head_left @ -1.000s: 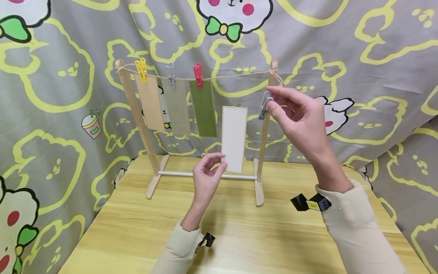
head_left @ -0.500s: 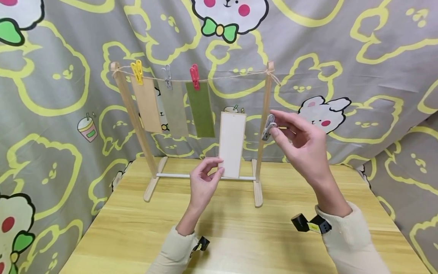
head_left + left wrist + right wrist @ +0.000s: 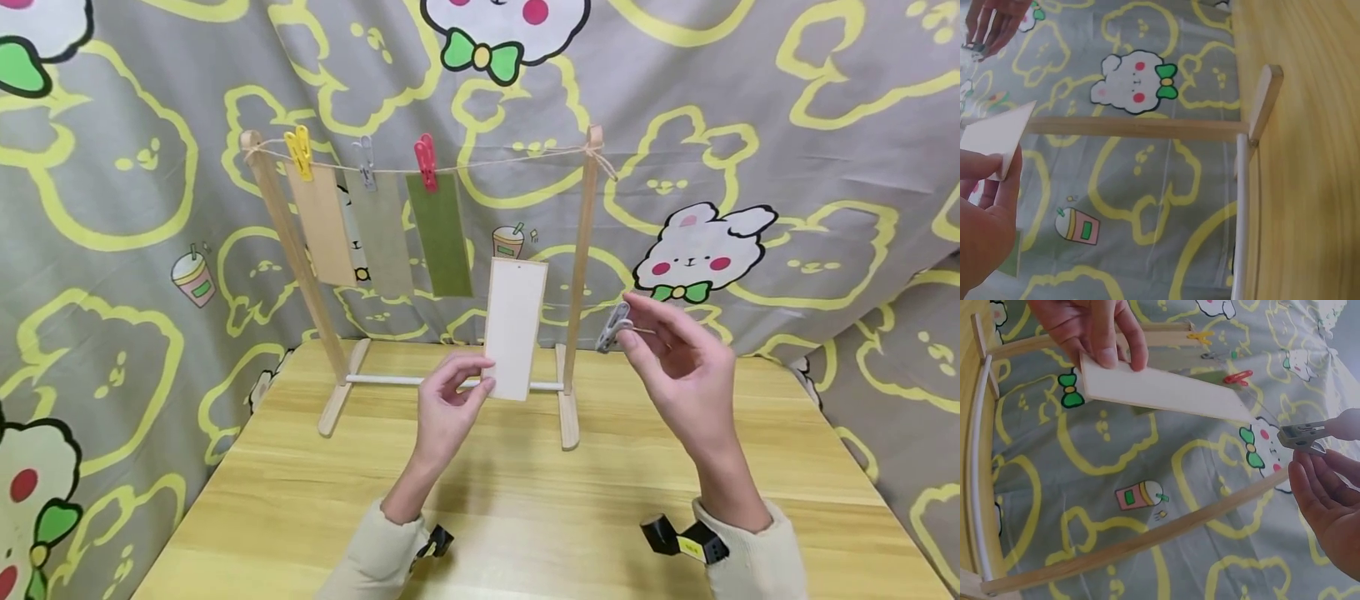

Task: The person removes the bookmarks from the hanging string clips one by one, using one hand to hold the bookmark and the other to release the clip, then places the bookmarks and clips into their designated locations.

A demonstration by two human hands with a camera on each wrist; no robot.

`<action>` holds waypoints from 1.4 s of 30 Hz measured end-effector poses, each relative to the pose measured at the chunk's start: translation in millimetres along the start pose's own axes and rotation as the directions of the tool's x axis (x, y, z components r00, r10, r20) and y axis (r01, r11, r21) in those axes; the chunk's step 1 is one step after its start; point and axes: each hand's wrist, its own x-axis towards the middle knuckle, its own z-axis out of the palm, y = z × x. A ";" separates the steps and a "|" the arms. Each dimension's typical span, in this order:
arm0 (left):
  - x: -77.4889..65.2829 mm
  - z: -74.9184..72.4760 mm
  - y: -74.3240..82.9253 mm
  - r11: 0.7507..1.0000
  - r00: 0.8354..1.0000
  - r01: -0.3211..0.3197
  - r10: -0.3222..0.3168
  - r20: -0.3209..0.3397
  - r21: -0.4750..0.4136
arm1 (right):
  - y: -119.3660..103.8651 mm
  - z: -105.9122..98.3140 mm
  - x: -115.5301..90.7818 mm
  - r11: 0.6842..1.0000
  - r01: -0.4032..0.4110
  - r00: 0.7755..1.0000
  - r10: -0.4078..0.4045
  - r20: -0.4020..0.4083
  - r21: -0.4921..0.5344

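Observation:
My left hand (image 3: 452,408) pinches the lower left edge of a white rectangular card (image 3: 516,325) between thumb and fingers. The card stands nearly upright in front of the rack, below its string, with a tiny hole near its top. To the right of the rack, my right hand (image 3: 678,358) pinches a grey clothespin (image 3: 613,327) by its handles. In the right wrist view the grey clothespin (image 3: 1302,434) points toward the card's far end, apart from it. Three cards hang on the string: a tan one (image 3: 324,225), a grey-green one (image 3: 382,237) and a dark green one (image 3: 441,237).
A yellow clothespin (image 3: 298,152), a grey one (image 3: 366,162) and a red one (image 3: 426,162) hold the hung cards. The string (image 3: 502,162) runs between two wooden posts (image 3: 582,267), joined low by a white rod (image 3: 382,380). A patterned curtain (image 3: 825,250) backs the wooden table (image 3: 570,525).
My right hand has moved down and slightly right with the grey clothespin, away from the right post. The left hand has lowered the white card a little.

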 end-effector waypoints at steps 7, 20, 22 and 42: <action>-6.8 -3.7 -1.5 0.999 0.999 0.031 -0.032 0.009 0.044 | 9.7 -13.1 -20.7 1.000 -0.011 1.000 0.011 -0.025 0.008; -11.5 -5.7 -9.0 0.989 0.992 0.114 -0.119 0.049 0.089 | 20.7 -28.9 -30.7 0.998 -0.057 0.997 0.055 -0.062 -0.032; -12.8 -6.5 -11.3 0.988 0.990 0.127 -0.133 0.057 0.092 | 21.9 -29.2 -31.5 0.996 -0.070 0.995 0.066 -0.072 -0.052; -30.9 -5.3 -34.7 0.926 0.930 0.365 -0.368 0.015 0.102 | 45.8 -46.7 -40.9 0.920 -0.184 0.981 0.147 -0.130 -0.346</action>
